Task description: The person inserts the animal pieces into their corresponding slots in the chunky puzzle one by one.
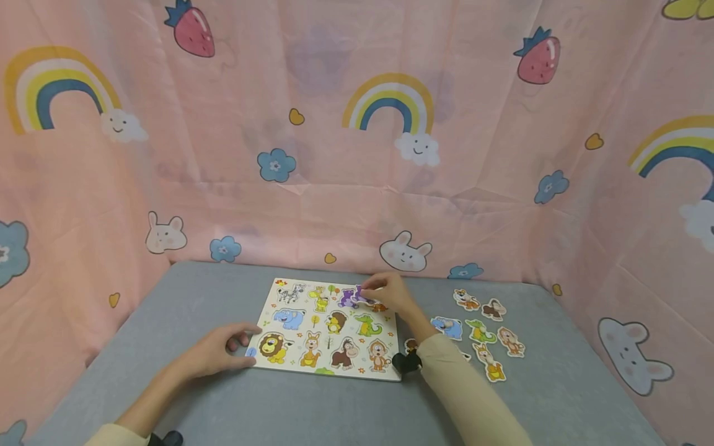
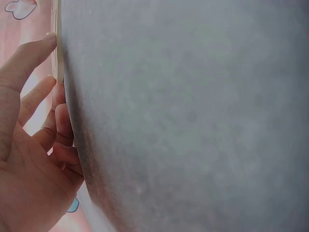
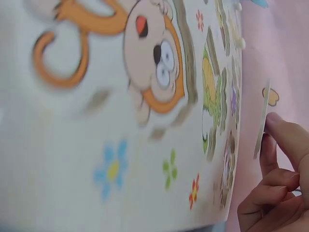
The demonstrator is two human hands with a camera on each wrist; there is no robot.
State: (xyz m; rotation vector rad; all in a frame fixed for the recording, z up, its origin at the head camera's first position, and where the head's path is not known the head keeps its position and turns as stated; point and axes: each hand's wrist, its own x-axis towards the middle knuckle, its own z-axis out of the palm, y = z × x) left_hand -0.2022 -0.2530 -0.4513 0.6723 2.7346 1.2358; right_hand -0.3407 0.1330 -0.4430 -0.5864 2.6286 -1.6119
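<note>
A wooden animal puzzle board (image 1: pixel 301 337) lies flat on the grey table, printed with a zebra, giraffe, lion, kangaroo and other animals. Over its far right part, my right hand (image 1: pixel 393 294) pinches a purple puzzle piece (image 1: pixel 365 295) between thumb and fingers, close to the purple animal's spot. Seen edge-on in the right wrist view, that thin piece (image 3: pixel 263 123) stands tilted between the fingertips. At the board's near left corner, my left hand (image 1: pixel 217 350) touches the left edge with thumb and index finger. In the left wrist view its other fingers (image 2: pixel 63 123) bend loosely beside the board's edge.
Several loose animal pieces lie right of the board: a tiger (image 1: pixel 465 300), gorilla (image 1: pixel 493 310), elephant (image 1: pixel 447 328), crocodile (image 1: pixel 481 331), monkey (image 1: pixel 510 342) and kangaroo (image 1: pixel 489 362). My right forearm partly covers others. A pink patterned curtain (image 1: pixel 312 210) stands behind the table.
</note>
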